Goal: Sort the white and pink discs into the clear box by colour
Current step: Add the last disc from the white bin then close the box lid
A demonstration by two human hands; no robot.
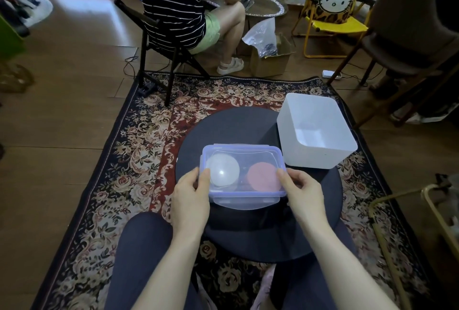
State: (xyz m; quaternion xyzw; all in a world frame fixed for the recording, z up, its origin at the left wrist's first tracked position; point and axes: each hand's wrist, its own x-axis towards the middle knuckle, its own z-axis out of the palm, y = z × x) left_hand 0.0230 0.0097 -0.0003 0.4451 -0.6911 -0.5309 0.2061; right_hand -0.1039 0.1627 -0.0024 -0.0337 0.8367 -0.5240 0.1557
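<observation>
Clear box (242,173) sat lidded on round black table (248,230), white discs (223,170) left, pink discs (264,176) right. Left hand (191,198) & right hand (304,195) gripped its short ends, thumbs on lid.

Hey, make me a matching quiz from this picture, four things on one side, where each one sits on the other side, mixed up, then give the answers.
Things:
1. white disc
2. pink disc
3. white bin
4. left hand

Places:
A. right half of the clear box
B. on the black table, to the right of the clear box and farther away
C. gripping the clear box's left end
D. left half of the clear box

Pairs: 1-D, 2-A, 3-B, 4-C
</observation>
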